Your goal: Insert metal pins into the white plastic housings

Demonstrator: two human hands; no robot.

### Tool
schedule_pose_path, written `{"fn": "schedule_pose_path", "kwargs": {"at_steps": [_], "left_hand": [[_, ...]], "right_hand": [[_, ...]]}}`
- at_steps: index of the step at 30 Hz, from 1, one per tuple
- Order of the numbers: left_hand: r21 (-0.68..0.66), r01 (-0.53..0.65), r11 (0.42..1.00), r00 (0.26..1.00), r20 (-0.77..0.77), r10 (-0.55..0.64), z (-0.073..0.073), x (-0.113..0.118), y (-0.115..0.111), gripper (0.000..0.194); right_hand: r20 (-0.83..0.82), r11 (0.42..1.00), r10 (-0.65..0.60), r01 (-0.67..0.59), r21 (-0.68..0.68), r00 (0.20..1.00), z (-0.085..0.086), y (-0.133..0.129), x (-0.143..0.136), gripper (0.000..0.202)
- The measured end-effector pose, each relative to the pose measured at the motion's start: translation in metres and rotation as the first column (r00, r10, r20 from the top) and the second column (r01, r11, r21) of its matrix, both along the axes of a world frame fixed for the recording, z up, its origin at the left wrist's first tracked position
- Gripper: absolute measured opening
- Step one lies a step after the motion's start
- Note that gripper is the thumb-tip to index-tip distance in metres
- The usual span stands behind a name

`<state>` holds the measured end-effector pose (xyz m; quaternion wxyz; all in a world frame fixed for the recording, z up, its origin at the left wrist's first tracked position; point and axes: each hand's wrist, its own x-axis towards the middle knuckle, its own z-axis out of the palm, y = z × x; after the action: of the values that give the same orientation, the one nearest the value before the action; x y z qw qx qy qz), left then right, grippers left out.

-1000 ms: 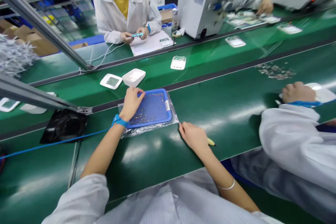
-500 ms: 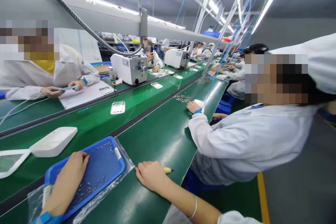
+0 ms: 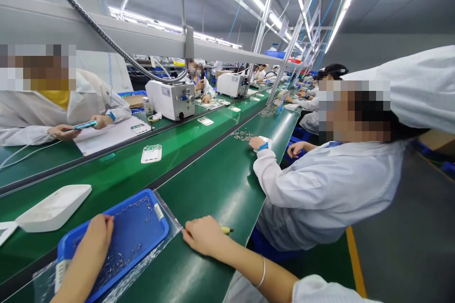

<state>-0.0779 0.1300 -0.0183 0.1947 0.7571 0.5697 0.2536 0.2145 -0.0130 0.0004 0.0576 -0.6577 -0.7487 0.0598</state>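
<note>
Staying over blue tray (image 3: 140, 232), lower left of frame: left hand (image 3: 93, 242), fingers bunching, pinched content unclear. Right hand (image 3: 203, 236), lower centre: curling, grip unclear. View turning toward co-worker (image 3: 313, 194), right; tray work seemingly pausing.

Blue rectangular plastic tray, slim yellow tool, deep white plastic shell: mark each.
Blue rectangular plastic tray (image 3: 133, 225): head view, bare floor.
Slim yellow tool (image 3: 225, 230): head view, exposed part.
Deep white plastic shell (image 3: 55, 208): head view, middle.

The white shell (image 3: 53, 208) has slid farther left along the green belt (image 3: 117, 165), past the blue tray (image 3: 131, 218).
</note>
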Motion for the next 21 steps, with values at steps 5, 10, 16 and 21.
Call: {"fn": "schedule_pose_path", "kwargs": {"at_steps": [5, 10, 16, 21], "left_hand": [[-0.089, -0.066, 0.994, 0.983, 0.166, 0.08, -0.005, 0.039, -0.017, 0.038], [-0.298, 0.123, 0.947, 0.916, 0.4, 0.006, -0.003, 0.065, -0.043, 0.061], [-0.361, 0.204, 0.91, 0.906, 0.421, -0.036, 0.01, 0.068, -0.048, 0.077], [-0.363, 0.211, 0.908, 0.916, 0.397, -0.053, 0.0, 0.062, -0.043, 0.075]], "right_hand": [[-0.082, 1.0, -0.007, 0.009, 0.018, 0.997, 0.018, 0.017, -0.007, 0.03], [-0.264, 0.994, 0.096, -0.077, 0.08, 0.96, 0.019, 0.036, -0.03, 0.036], [-0.275, 0.976, 0.209, -0.186, 0.11, 0.938, 0.01, 0.051, -0.048, 0.032], [-0.36, 0.987, 0.159, -0.151, 0.051, 0.919, 0.003, 0.058, -0.048, 0.03]]}}
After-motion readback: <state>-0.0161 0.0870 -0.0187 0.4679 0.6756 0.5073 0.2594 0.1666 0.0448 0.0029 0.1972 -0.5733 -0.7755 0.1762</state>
